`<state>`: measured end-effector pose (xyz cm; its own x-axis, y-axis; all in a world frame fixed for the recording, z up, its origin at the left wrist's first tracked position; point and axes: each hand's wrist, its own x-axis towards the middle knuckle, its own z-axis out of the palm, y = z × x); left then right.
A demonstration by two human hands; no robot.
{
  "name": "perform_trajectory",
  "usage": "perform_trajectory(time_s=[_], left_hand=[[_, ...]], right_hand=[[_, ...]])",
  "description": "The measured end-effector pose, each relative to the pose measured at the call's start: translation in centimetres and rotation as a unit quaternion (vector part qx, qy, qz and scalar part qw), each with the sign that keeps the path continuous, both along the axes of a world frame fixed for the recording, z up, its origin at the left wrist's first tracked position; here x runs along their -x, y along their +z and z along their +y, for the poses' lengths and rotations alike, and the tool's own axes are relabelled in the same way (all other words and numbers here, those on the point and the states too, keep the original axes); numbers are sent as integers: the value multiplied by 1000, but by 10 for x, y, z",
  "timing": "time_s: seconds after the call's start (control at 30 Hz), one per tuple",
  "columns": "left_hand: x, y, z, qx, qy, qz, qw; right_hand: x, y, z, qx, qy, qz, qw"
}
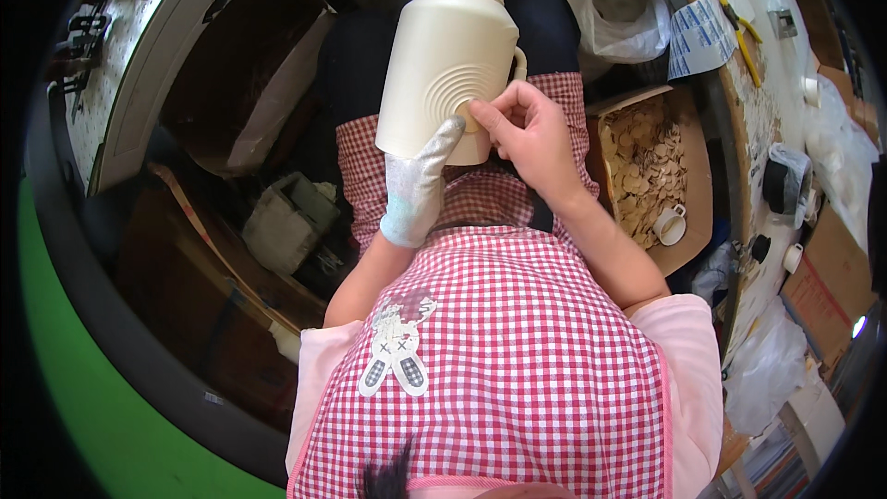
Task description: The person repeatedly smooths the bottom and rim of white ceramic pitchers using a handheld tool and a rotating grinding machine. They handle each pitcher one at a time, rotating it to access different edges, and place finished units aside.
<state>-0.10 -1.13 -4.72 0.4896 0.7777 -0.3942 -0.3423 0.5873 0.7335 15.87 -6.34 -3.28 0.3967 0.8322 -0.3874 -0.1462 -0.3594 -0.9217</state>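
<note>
A cream plastic jug body (439, 55) with an open neck, a side handle and raised concentric rings rests upright over my lap. My left hand (416, 185), in a pale knit glove, grips its lower part, thumb on the front. My bare right hand (531, 139) pinches a small tan round piece (467, 118) against the centre of the rings, its other fingers curled. Right of my legs, a cardboard box (704, 194) holds several similar tan discs (642, 157) and a white cup (670, 222).
A worn bench edge (744, 111) runs along the right, with yellow-handled pliers (725, 9), a printed sheet (702, 42), plastic bags (836, 129) and cardboard (822, 286). A white bag (628, 9) lies beyond the box. A speckled panel with dark tools (129, 28) is at upper left, a grey block (286, 212) below.
</note>
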Motion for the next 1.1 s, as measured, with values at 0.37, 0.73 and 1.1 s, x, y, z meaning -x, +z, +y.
perform_trajectory(time_s=[0.37, 0.73, 1.1], left_hand=[[14, -12, 20, -45, 3, 15, 999], [17, -22, 12, -64, -6, -44, 997], [-1, -3, 16, -175, 40, 90, 980]], right_hand=[[-13, -20, 35, 33, 31, -26, 999], [-36, -22, 41, 24, 107, -51, 993], [-23, -21, 30, -36, 70, -136, 988]])
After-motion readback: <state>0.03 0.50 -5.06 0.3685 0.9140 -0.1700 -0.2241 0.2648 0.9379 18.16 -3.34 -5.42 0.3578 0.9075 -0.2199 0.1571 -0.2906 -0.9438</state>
